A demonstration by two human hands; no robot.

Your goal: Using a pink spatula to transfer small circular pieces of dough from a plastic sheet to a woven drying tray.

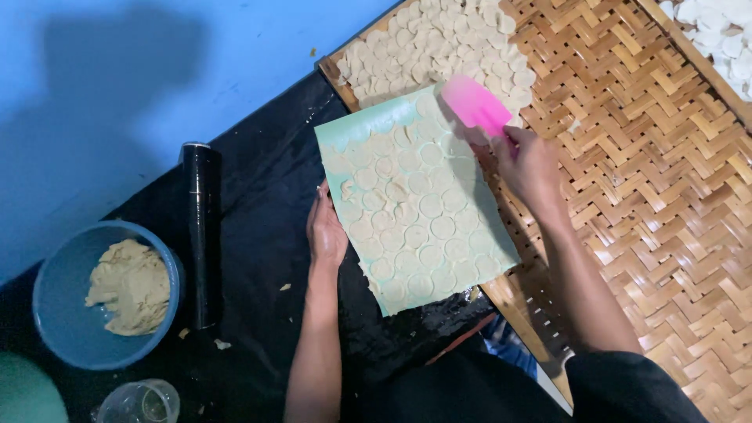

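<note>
A light green mat (345, 129) lies tilted over the edge of a woven bamboo tray (650, 164). The mat is covered with a thin sheet of pale dough cut into several round discs (415, 211). My left hand (326, 231) holds the mat's left edge, fingers curled under it. My right hand (531, 160) grips a pink spatula (475, 106), whose blade rests on the mat's top right corner. Beyond the mat, several cut dough discs (439, 39) lie spread on the tray.
A black rolling pin (202, 231) lies on the black plastic sheet (266, 180). At the left stands a blue bowl (55, 290) with a lump of dough (129, 286). A clear cup (141, 403) sits at the bottom left. More white discs (717, 31) lie at top right.
</note>
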